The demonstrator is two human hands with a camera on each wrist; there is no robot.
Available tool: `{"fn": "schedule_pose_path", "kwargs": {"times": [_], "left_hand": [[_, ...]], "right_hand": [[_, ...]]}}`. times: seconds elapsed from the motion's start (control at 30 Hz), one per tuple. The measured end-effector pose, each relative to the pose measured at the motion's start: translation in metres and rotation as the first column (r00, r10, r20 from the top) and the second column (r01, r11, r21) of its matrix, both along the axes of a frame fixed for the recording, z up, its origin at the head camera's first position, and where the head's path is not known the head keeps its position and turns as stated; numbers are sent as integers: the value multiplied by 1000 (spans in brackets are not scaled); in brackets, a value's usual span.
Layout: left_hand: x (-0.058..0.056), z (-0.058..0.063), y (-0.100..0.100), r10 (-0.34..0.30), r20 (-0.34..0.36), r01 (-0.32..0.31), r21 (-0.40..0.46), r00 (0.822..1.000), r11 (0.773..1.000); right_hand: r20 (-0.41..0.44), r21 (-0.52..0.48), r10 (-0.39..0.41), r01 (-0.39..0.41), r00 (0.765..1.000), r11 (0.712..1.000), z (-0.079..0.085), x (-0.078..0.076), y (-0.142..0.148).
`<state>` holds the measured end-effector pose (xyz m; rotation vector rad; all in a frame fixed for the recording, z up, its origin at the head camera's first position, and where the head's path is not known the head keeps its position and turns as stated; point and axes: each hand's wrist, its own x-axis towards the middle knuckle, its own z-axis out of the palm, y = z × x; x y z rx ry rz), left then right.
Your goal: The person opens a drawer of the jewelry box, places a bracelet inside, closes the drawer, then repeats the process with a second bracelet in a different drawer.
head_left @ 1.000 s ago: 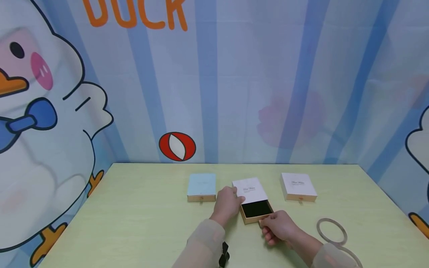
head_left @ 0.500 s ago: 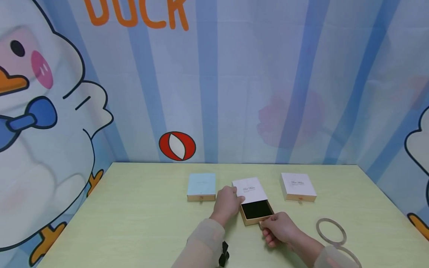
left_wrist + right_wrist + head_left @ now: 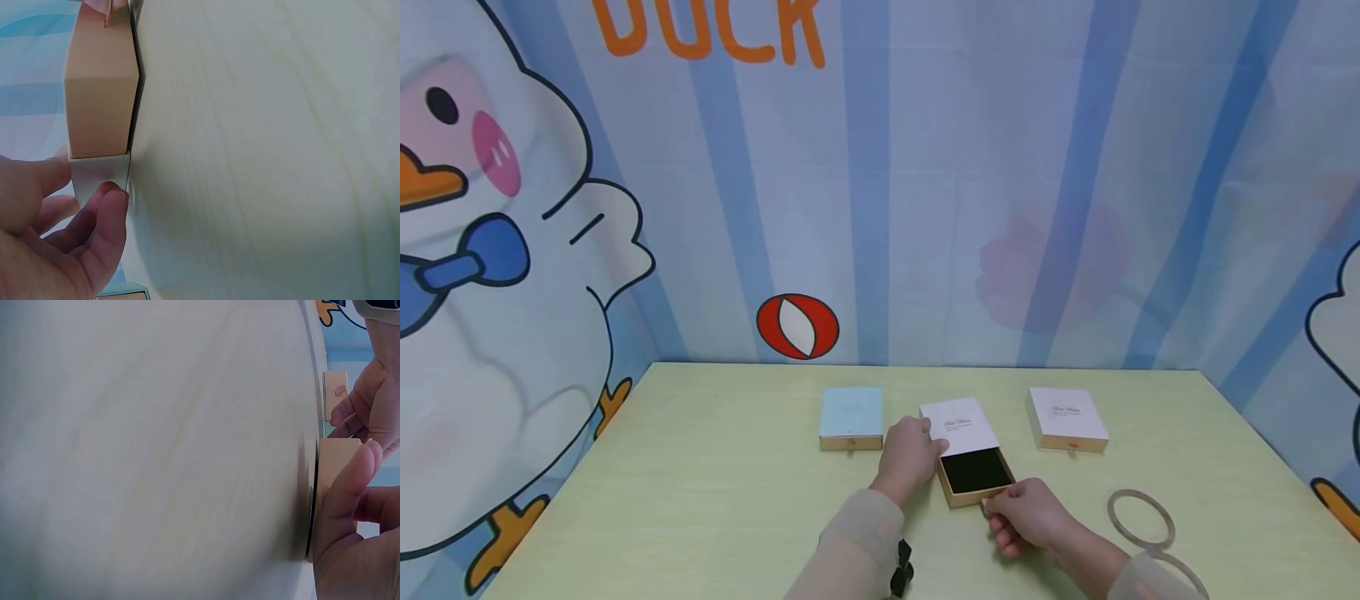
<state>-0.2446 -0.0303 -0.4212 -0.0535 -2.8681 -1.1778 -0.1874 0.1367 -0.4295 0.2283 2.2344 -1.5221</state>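
Note:
A white slide-out gift box with dark lettering lies at an angle on the table, between my hands. Its tan drawer sticks out toward me and shows a black inside. My left hand grips the white sleeve from its left side, thumb and fingers around it in the left wrist view. At the drawer's front, my right hand pinches the small pull tab between thumb and finger. The right wrist view shows the thumb against the tan drawer front, covering the tab.
To the left stands a light blue box with a tan front. A second white box sits at the right, its drawer pushed in. Two beige rings, the upper ring nearer the middle, lie by my right forearm. A patterned curtain hangs behind the table.
The drawer has slid slightly farther out of its sleeve toward me, with my right hand moving along at the tab. My left hand and the sleeve stay in place.

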Motion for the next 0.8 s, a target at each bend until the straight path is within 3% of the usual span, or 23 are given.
{"fn": "schedule_pose_path", "kwargs": {"times": [0.43, 0.8], "left_hand": [[2, 0, 1, -2, -11, 2, 5, 1000, 1000], [1, 3, 0, 17, 44, -19, 31, 999, 999]], "right_hand": [[2, 9, 4, -4, 1000, 1000, -4, 3, 4], [-4, -16, 22, -22, 1000, 1000, -2, 6, 5]]}}
